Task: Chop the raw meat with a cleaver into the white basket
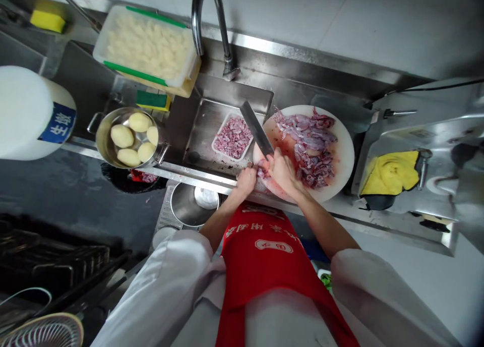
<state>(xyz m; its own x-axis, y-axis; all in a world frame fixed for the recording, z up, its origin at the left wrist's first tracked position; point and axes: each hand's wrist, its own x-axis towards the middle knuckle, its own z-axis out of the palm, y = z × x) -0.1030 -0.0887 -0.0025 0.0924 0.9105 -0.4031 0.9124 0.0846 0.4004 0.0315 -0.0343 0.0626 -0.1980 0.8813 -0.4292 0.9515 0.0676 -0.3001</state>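
My right hand (283,171) is closed round the lower end of a cleaver (256,129), whose dark blade points up and left over the sink's edge. Fingers of my left hand (246,179) are closed on a small pinkish piece of raw meat (262,169), seemingly a skinned frog, at the left rim of a round white cutting board (345,153). Both hands nearly meet there and partly cover the piece. More skinned frogs (308,130) lie heaped on the board, in reddish liquid. Chopped meat (233,136) fills a white plastic tub standing in the sink.
A steel sink (194,127) lies left of the board, under a tall faucet (227,44). Further left are a pot (99,140) of peeled potatoes, a lidded container (147,44) and a sponge (151,100). A yellow cloth (391,173) lies at right.
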